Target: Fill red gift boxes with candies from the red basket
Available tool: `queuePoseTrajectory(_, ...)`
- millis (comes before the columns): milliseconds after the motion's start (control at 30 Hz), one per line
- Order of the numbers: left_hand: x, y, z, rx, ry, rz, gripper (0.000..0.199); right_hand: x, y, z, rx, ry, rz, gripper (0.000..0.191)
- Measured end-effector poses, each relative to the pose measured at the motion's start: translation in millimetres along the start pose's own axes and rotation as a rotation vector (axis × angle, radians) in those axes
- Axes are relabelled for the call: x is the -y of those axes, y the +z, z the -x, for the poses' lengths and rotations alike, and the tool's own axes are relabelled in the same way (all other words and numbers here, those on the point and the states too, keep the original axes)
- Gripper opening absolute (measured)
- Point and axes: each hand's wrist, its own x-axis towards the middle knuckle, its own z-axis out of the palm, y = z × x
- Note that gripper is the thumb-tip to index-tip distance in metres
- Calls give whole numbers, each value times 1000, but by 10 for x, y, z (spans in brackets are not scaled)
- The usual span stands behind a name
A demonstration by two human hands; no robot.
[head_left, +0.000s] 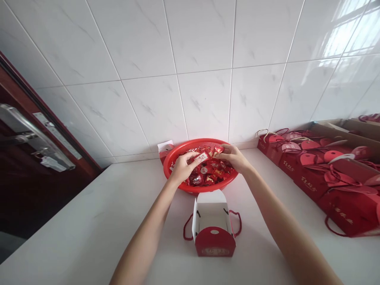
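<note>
Against the wall stands a red plastic basket (173,182) filled with red-wrapped candies (212,172). Over its left part, my left hand (184,168) is closed on a small red packet (202,157) with a white label. My right hand (233,157) reaches in from the right, its fingers pinched on a red-wrapped candy (219,150). In front of the basket sits a red gift box (215,241) with its flaps up and a white inside; no sweets show in it. Dark red cord handles (239,223) stick out at both sides of the box.
On the right, several closed red gift boxes (308,184) with cord handles stand in rows, with cardboard cartons (335,130) behind. A red and white box (165,147) leans behind the basket. White tiles back the counter (118,221); a dark door (18,178) is at left.
</note>
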Motion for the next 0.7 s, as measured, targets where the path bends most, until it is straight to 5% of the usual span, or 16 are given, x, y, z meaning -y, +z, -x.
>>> queuePoseTrajectory(700, -1, -21, 1, 2, 89, -143, 30, -53, 87, -23, -98, -5, -183, 32)
